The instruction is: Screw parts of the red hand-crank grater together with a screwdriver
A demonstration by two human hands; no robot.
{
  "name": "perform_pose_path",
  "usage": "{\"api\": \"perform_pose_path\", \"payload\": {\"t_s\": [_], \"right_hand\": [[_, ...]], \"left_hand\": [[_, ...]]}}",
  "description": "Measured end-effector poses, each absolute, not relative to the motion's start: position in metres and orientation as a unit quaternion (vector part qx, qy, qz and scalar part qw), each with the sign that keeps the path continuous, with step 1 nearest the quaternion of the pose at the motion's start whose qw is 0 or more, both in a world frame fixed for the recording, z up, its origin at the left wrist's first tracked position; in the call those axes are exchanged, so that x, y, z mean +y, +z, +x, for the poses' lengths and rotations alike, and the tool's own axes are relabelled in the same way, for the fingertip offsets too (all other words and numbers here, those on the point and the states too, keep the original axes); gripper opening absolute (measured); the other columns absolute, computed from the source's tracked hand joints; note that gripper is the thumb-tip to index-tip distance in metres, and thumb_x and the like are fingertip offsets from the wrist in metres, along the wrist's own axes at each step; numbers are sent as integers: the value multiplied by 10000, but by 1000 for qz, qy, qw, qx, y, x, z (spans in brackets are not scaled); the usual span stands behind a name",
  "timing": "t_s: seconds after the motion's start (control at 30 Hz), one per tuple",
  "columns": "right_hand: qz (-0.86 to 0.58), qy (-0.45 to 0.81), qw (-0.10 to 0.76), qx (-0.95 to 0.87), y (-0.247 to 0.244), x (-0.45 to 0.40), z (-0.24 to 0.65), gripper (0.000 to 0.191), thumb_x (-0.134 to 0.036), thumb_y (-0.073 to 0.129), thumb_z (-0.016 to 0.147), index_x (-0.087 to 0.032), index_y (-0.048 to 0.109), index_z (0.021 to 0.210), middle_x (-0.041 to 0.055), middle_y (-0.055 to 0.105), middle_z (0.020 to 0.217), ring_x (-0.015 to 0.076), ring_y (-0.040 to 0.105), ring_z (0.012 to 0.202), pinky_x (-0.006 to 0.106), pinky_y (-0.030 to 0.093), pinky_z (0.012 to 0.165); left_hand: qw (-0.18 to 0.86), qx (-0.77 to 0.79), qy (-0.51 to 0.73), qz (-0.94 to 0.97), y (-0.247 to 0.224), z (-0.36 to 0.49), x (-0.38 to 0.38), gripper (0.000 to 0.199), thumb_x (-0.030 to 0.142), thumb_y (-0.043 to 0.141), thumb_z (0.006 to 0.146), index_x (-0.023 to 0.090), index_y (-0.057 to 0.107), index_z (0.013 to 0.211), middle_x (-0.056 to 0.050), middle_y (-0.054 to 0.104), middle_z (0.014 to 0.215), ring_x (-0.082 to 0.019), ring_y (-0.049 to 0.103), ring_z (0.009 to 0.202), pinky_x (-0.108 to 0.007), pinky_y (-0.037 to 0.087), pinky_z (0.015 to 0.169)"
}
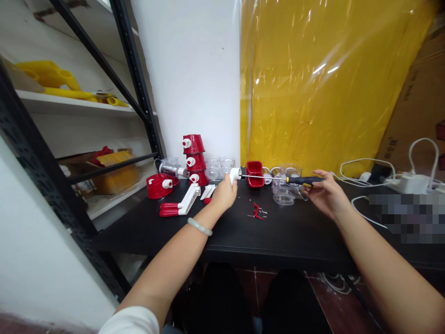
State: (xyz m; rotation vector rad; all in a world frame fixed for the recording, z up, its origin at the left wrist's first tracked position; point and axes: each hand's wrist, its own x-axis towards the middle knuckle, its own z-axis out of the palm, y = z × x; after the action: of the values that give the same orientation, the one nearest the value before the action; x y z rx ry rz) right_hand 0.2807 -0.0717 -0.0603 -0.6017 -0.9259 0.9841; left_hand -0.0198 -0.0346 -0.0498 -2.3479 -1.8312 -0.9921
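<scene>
My left hand (225, 192) is closed around a white plastic part (235, 174) above the black table. The fingers of my right hand (326, 191) grip the handle of a yellow-and-black screwdriver (301, 180). Its long shaft points left, and the tip meets the open end of the white part. Below the shaft lie small red pieces and screws (257, 212). A red rectangular cup (255, 174) stands just behind the shaft. To the left of my left hand are white handles with red grips (187, 200).
Stacked red housings (193, 161), another red housing (159, 186) and a metal grater drum (170, 170) stand at the back left. Clear plastic cups (283, 198) sit behind the screwdriver. White cables and a charger (410, 183) lie at the right; a black-framed shelf (86, 107) rises at the left.
</scene>
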Motion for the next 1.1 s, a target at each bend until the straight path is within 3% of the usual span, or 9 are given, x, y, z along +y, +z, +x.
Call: {"api": "perform_pose_path", "payload": {"t_s": [0.1,0.2,0.3,0.5,0.7,0.8,0.93,1.0,1.1], "right_hand": [[-281,452,727,-435,-62,-71,281,362,-446,790,634,-280,554,851,-36,587,686,137,557,543,270,418,461],[-323,409,720,-458,-67,-65,281,412,-673,613,763,-266,563,811,-63,391,455,105,363,357,261,298,371],[-339,375,725,-468,-69,-60,281,346,-553,728,727,-274,542,812,-88,343,438,87,301,337,253,275,360],[-277,423,740,-444,-66,-63,284,467,-290,826,574,-296,528,933,-39,615,776,139,598,630,267,476,518],[-348,355,737,-458,-72,-58,286,423,-669,620,760,-253,567,817,-21,516,608,110,460,444,261,358,391],[-364,330,741,-458,-72,-57,286,349,-544,739,700,-267,571,830,-35,516,621,90,431,432,249,352,392],[-307,387,748,-444,-68,-63,285,456,-300,827,553,-299,558,921,-36,578,782,118,560,595,248,457,490],[-292,402,739,-455,-67,-65,285,437,-329,814,578,-294,557,929,-23,590,823,135,587,649,258,466,506],[-320,384,726,-472,-69,-64,284,347,-575,660,752,-267,563,878,-15,550,682,132,521,521,273,400,440]], "left_hand": [[2,-582,-324,-745,-50,-21,-34,286,323,355,972,144,437,1180,-190,697,1009,-318,689,927,-377,494,761],[-2,-585,-328,-741,-50,-21,-32,295,317,364,971,140,439,1195,-188,698,1012,-310,689,932,-373,496,770],[-5,-589,-325,-740,-51,-21,-31,302,324,365,973,142,439,1202,-185,698,1006,-310,690,924,-376,499,769],[4,-579,-330,-746,-52,-21,-32,289,327,365,967,140,449,1170,-191,695,993,-325,689,917,-387,497,758],[2,-585,-329,-742,-51,-21,-32,311,335,362,972,136,436,1199,-193,693,997,-321,688,921,-389,497,769],[4,-581,-331,-744,-52,-21,-30,309,334,362,969,136,440,1192,-192,695,990,-320,689,910,-389,498,763],[6,-579,-337,-743,-53,-21,-29,316,333,359,969,129,444,1194,-198,696,996,-320,690,909,-387,499,755],[2,-579,-338,-742,-53,-22,-29,323,326,364,968,126,440,1209,-198,697,998,-317,689,917,-386,498,762],[-4,-578,-341,-741,-52,-22,-30,320,314,369,965,126,444,1213,-194,699,990,-314,689,921,-386,498,771]]}}
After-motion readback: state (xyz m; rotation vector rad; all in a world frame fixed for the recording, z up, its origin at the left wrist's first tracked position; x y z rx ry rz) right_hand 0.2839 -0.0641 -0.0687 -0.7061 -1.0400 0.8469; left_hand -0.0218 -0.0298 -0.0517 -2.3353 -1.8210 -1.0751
